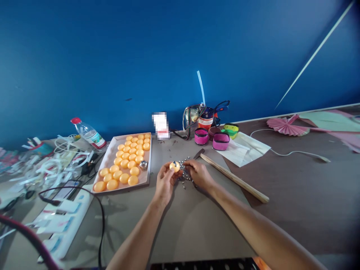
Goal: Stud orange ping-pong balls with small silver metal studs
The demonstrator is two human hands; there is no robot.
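Note:
My left hand (164,184) is closed around a yellow-orange ball (174,167), held just above the table. A few dark or silvery bits show on the ball's upper side. Just to the right, my right hand (200,175) reaches in with its fingers drawn together at a scatter of small shiny silver pieces (185,176). Whatever its fingertips may hold is too small to make out. Left of my hands, a shallow white tray (149,159) bears rows of similar orange balls (124,163) and one silver-covered ball (143,165).
A hammer (234,178) with a wooden handle lies right of my hands. Behind stand pink bands (221,141), a yellow-green band (231,129) and white paper (246,149). A bottle (91,135), a power strip (66,225) and tangled cables crowd the left.

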